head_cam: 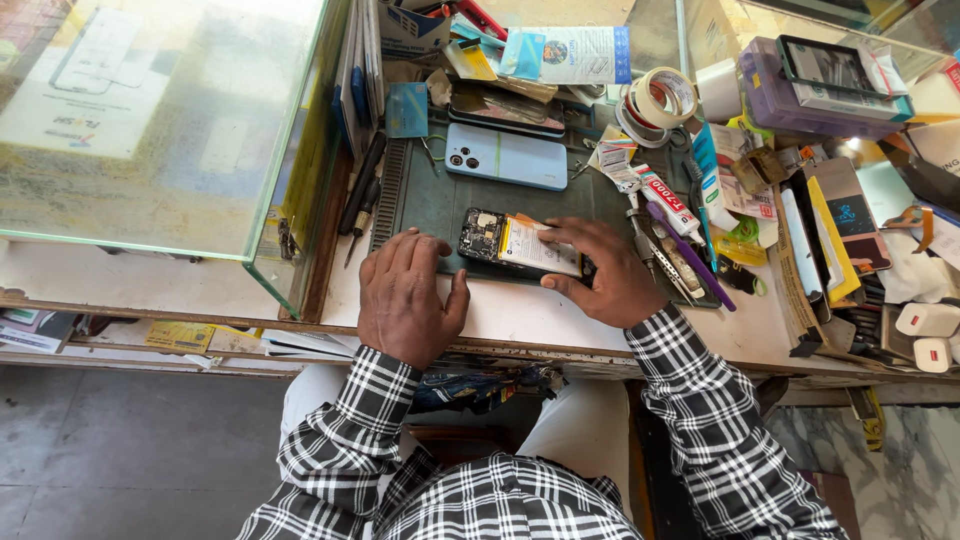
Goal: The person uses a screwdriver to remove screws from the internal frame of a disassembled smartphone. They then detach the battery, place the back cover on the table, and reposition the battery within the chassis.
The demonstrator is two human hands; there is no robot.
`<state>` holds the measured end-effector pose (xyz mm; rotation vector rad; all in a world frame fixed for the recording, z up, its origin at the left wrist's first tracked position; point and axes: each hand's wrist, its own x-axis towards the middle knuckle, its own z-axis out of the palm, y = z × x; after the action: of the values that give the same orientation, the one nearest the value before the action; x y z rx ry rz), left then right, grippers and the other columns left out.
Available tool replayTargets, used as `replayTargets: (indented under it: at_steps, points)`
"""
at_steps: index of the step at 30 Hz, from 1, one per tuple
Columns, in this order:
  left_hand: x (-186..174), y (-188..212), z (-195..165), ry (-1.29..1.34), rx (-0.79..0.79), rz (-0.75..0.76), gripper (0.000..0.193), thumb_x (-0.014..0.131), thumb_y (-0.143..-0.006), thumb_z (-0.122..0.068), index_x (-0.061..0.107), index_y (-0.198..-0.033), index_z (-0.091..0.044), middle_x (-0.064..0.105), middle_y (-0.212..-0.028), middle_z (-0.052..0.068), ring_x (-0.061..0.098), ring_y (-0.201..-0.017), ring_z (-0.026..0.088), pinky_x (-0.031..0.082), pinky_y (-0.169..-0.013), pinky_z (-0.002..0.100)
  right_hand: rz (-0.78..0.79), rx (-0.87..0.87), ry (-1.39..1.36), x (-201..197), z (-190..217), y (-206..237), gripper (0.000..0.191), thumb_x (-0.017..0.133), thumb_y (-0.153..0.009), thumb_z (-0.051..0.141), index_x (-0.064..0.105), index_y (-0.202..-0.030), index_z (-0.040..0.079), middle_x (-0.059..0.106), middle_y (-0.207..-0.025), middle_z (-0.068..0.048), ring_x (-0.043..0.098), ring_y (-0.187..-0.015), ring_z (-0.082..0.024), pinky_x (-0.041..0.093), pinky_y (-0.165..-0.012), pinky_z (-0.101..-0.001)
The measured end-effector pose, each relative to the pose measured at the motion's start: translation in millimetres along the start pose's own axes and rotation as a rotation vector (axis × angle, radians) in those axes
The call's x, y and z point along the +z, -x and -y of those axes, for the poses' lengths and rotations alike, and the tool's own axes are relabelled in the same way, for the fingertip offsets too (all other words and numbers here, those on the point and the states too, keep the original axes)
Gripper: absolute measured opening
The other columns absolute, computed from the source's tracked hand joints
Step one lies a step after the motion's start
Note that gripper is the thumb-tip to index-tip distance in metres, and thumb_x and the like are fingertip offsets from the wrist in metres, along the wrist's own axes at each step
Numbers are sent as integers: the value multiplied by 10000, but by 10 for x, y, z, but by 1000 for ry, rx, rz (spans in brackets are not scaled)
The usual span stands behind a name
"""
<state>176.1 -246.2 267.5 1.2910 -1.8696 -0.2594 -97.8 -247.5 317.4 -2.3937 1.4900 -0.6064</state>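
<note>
A glass display case (160, 120) is seen on the counter (520, 320), up and to the left of the hands. A dark work mat (430, 200) is spread just ahead of both hands, and on it the opened phone (520, 243) lies back-off, circuit board and white-labelled battery exposed. It is judged light, stiff and fragile; hold is best taken at the frame edges, away from board and battery. The left hand (405, 295) is rested flat and released on the mat edge, just left of the phone, grasping nothing. The right hand (600, 270) is laid on the phone's right end, fingers pressing the battery, thumb at the near edge. A light-blue phone (507, 156) lies beyond the hands. Farther beyond, a white-and-blue flat package (580, 52); right of the right hand, tape rolls (660, 100) and a white glue tube with a red label (670, 205).
</note>
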Motion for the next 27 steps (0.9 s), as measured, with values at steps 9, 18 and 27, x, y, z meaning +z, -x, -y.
replayTargets:
  at_steps: [9, 18, 27]
  points:
    - [71, -84, 25, -24, 18, 61, 389, 722, -874, -301, 646, -1191, -91, 659, -1224, 107, 515, -1334, 316, 345, -1104, 499, 43, 12, 21, 69, -171, -65, 565, 778, -904, 306, 608, -1407, 113, 534, -1546, -116, 432, -1477, -333, 372, -1191, -477]
    - [116, -128, 25, -39, 28, 119, 412, 721, -884, -325, 677, -1216, -84, 658, -1268, 113, 497, -1354, 330, 326, -1125, 509, -149, 162, 51, -11, -218, -277, 418, 763, -903, 215, 682, -1294, 93, 685, -1054, -98, 693, -971, -266, 562, -799, -401]
    - [71, -100, -3, -15, 35, 144, 345, 718, -889, -333, 736, -1181, -150, 668, -1281, 91, 506, -1351, 323, 313, -1130, 505, -200, 162, -112, 100, -166, -420, 138, 693, -992, 141, 648, -993, 12, 681, -933, -83, 688, -789, -173, 555, -682, -321]
